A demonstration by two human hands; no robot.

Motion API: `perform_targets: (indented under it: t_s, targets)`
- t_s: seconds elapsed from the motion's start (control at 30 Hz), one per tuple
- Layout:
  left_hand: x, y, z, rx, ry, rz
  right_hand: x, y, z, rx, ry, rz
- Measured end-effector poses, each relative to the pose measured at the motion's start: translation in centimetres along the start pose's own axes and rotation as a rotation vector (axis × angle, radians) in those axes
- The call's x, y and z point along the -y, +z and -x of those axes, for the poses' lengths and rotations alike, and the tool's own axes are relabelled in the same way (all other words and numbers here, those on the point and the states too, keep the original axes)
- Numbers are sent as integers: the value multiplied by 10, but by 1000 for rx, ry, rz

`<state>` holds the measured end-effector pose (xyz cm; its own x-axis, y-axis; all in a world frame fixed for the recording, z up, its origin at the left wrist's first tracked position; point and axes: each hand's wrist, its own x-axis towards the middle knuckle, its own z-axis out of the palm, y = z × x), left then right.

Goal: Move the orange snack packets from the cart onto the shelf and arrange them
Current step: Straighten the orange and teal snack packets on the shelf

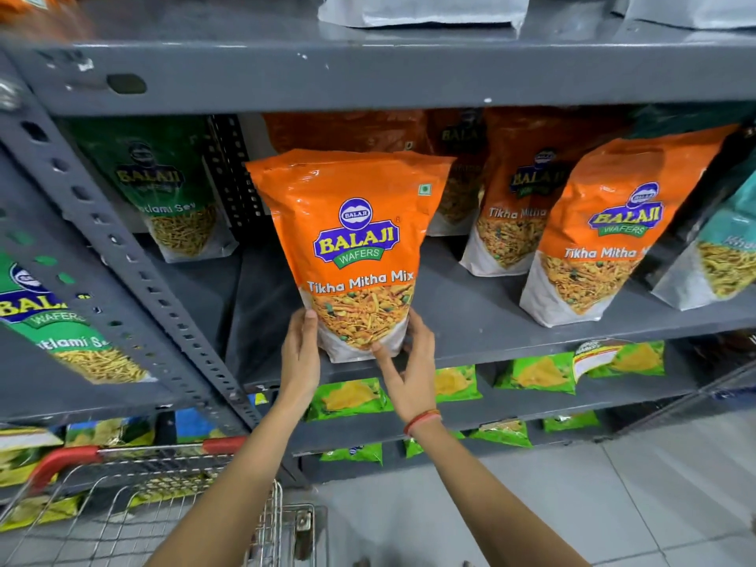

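Fingers of both hands clamp the orange snack packet's (360,255) bottom corners on the shelf (470,321)

Bare shelf (450,317) gap between held packet (356,247) and right packets (593,239).

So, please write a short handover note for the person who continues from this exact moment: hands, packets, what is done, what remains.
Left hand and right hand: both grip the lower corners of one orange packet, upright at the front edge of the middle shelf.
Done: other orange packets already stand to the right and behind.
Cart: at lower left; no orange packets are visible in it from here.
Left: settle this packet in line with the others, release, then check the cart.
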<state>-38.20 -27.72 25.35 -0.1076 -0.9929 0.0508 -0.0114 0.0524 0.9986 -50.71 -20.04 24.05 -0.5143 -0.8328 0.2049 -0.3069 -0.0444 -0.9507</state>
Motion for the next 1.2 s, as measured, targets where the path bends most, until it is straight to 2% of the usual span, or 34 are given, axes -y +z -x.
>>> perform_targets:
  t_s: [0.1,0.17,0.2,0.27,0.33,0.4,0.5,0.63,0.7,0.87,0.9,0.93,1.2]
  targets:
    - [-7,6,17,-229,96,-45,-1,-7,0,3,31,-46]
    - [-11,17,37,-350,283,-135,-3,-21,-2,-32,55,-45]
    - [-12,23,48,-309,373,-187,-4,-29,-3,-58,61,-33]
    - [-13,41,61,-76,495,-277,-12,-48,-12,-111,66,-4]
    - [-8,64,62,167,567,-378,-20,-68,-26,-146,85,51]
    - [-6,89,49,298,594,-448,-29,-86,-45,-142,119,136]
    - [-6,135,12,328,519,-469,-37,-103,-78,-66,166,280]
    - [-12,200,-39,270,220,-380,-45,-102,-108,53,183,449]
    - [-10,214,-61,235,152,-430,-45,-94,-108,63,183,464]
    - [-2,208,-92,240,154,-474,-36,-81,-100,-1,166,398]
    - [-2,246,-109,207,169,-482,-56,-105,-137,-13,156,384]
    - [0,252,-113,199,151,-473,-60,-112,-145,-4,156,393]
    - [8,243,-105,199,148,-521,-62,-113,-133,5,148,370]
